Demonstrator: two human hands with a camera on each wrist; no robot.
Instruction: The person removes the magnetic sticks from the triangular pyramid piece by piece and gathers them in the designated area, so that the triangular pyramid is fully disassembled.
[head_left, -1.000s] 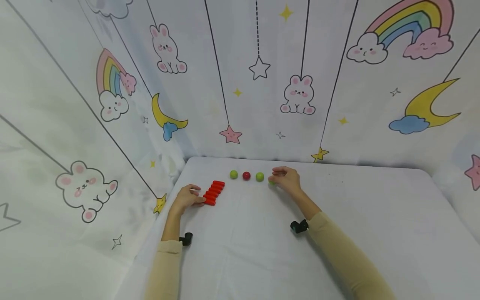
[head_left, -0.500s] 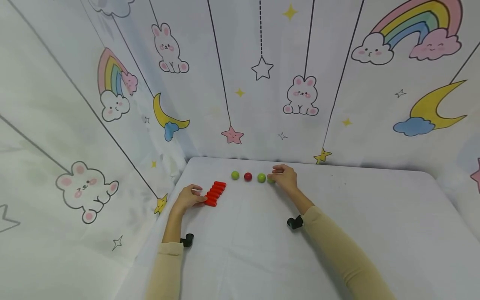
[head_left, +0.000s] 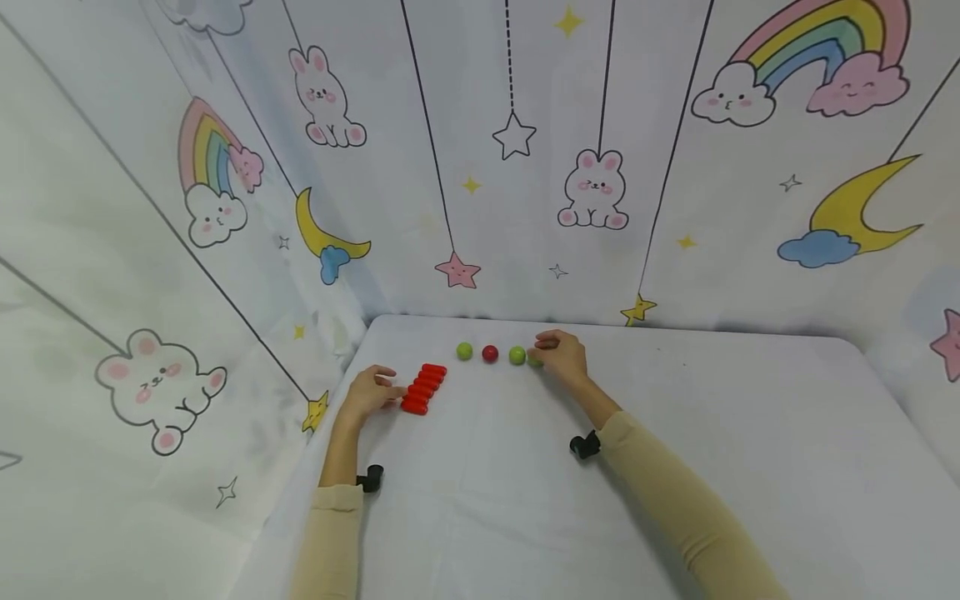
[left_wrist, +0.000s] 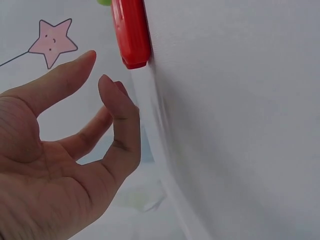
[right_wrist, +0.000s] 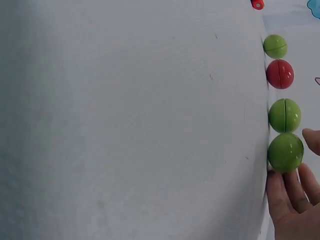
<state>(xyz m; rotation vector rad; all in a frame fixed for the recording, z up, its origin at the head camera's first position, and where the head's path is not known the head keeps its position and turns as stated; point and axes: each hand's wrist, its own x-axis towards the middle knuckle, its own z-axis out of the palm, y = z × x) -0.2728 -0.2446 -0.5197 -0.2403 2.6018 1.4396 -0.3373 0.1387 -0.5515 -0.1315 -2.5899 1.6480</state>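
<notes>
My left hand [head_left: 369,393] is held beside a slanted row of several red capsule-shaped pieces [head_left: 426,386], on their left. In the left wrist view its fingers are loosely bent, thumb and fingertips apart with nothing between them, just short of a red piece [left_wrist: 132,32]. My right hand [head_left: 562,357] is at the right end of a row of balls. In the right wrist view its fingers [right_wrist: 298,192] touch the end green ball [right_wrist: 285,153], while the thumb stands off it. That ball sits against another green ball [right_wrist: 285,115]; both are shiny.
Farther left in the row are a red ball [head_left: 490,354] and a green ball [head_left: 464,351], spaced apart. A white cloth [head_left: 510,500] covers the table. A printed curtain [head_left: 420,167] stands at the back edge and left side.
My right hand has moved left, bringing the end green ball up to its green neighbour. My left thumb has drawn back slightly from the nearest red piece.
</notes>
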